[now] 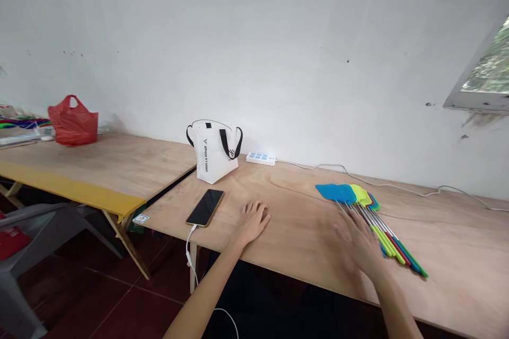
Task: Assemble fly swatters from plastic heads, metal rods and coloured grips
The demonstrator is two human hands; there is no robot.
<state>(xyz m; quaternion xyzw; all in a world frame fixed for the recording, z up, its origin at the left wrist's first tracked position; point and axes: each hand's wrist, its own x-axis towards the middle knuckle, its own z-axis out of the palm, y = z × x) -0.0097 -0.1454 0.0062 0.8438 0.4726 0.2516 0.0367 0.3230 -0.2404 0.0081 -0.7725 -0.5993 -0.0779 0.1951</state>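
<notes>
Fly swatters (384, 238), one bundle, mixed colours: on the right part of the tabletop (300, 233), blue, lime and green heads toward the wall, handles fanned toward the near right. Right hand (358, 238): blurred, over the left side of the bundle, fingers reaching along the metal shafts; cannot tell whether it grips or touches them. Left hand (253, 221): palm down on the wood, fingers loosely spread, nothing held. Phone (204, 207), one, dark screen up: left of that hand, white cable (188, 257) plugged into its near end and hanging over the edge. Tote bag (214, 156), white, black straps: upright, beyond the phone. Power strip (260, 158), white: against the wall, right of the tote. Plastic bag (75, 126), red: on the adjoining tabletop (131, 156), far left
</notes>
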